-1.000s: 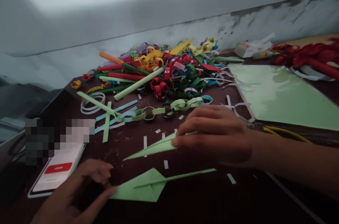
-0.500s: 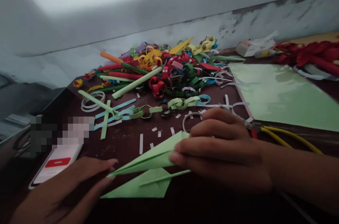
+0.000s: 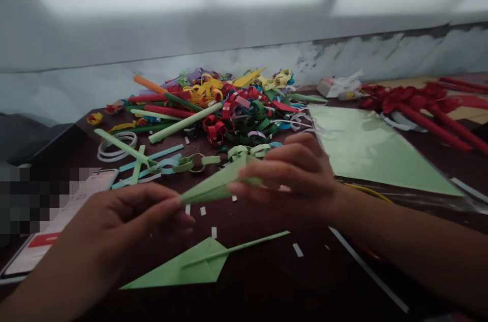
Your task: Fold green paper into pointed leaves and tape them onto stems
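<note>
Between my two hands is a folded light green paper (image 3: pixel 217 181), narrow and pointed at its left end. The thumb and fingers of my left hand (image 3: pixel 141 223) pinch that pointed tip. My right hand (image 3: pixel 293 172) grips the wider right end, its fingers covering part of the paper and slightly blurred. Below, a second folded green paper piece (image 3: pixel 198 265), shaped like a leaf, lies flat on the dark table (image 3: pixel 274 286). A thin green paper stem (image 3: pixel 259 243) runs from it to the right.
Behind my hands lies a heap of colourful paper chains and rolled tubes (image 3: pixel 224 103). A large light green sheet (image 3: pixel 366 144) lies at right, near red paper pieces (image 3: pixel 415 98). A phone (image 3: pixel 72 210) rests at left by white tape rings (image 3: pixel 110 147). Small paper scraps (image 3: pixel 297 250) are scattered about.
Both hands have lifted the folded green paper up and away from the leaf-shaped piece. My left hand has moved onto its tip. The view has shifted to the right.
</note>
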